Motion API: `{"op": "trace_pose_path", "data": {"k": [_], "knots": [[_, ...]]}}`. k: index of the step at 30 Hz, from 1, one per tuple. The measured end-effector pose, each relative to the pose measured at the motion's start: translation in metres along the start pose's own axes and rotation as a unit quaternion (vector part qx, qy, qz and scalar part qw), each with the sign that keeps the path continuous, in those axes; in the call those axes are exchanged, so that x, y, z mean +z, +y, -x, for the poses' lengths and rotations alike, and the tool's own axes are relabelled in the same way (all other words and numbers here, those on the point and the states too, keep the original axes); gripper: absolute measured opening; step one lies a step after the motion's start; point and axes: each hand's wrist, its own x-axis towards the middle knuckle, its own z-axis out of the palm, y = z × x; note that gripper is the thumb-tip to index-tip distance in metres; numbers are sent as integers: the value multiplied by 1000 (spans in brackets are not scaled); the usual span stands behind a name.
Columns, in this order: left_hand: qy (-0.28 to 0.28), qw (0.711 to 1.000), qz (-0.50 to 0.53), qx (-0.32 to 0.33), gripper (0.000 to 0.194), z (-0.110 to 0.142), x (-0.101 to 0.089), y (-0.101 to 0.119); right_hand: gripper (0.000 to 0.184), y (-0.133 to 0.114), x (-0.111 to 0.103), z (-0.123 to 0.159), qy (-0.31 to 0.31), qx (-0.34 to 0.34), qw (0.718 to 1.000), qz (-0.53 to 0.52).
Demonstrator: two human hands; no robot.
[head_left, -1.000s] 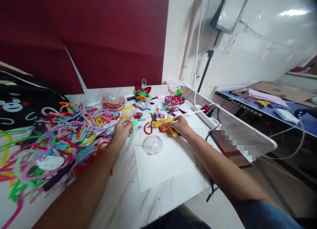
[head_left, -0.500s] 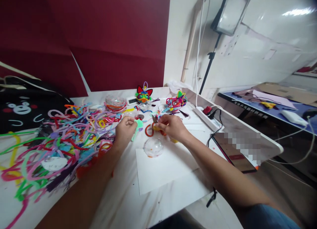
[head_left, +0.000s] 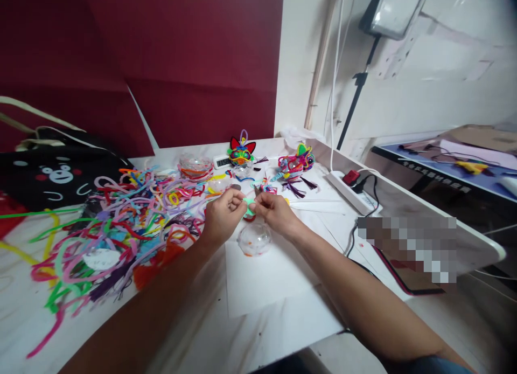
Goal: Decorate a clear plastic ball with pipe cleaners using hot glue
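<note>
My left hand [head_left: 221, 216] and my right hand [head_left: 273, 212] meet above the white table [head_left: 202, 331], both pinching a small mint-green pipe-cleaner piece [head_left: 248, 204] between them. Just below the hands a clear plastic dome [head_left: 254, 238] rests on a white sheet of paper [head_left: 266, 277]. A big tangle of coloured pipe cleaners [head_left: 109, 228] lies to the left of my left hand.
Two finished pipe-cleaner figures [head_left: 241, 152] [head_left: 298, 163] stand at the back by a small digital clock [head_left: 221, 161]. A white power strip [head_left: 352, 189] with cables lies at the right edge. A black bear-print bag [head_left: 56, 172] sits at the far left.
My right hand has let go of the yellow glue gun and come left to join my left hand on the green piece. The view has shifted slightly.
</note>
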Motion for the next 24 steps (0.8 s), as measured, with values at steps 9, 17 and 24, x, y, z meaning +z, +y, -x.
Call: {"op": "trace_pose_path", "data": {"k": [9,17,24], "knots": [[-27,999,26,-27,15,-5,-6,0,31,1,-4,-5,20,38,988,-149],[11,993,95,-75,16,-8,-7,16,45,-17,-1,1,18,50,956,-290],[-38,990,115,-73,14,-8,-11,28,41,-25,-7,4,-16,15,954,-297]]}}
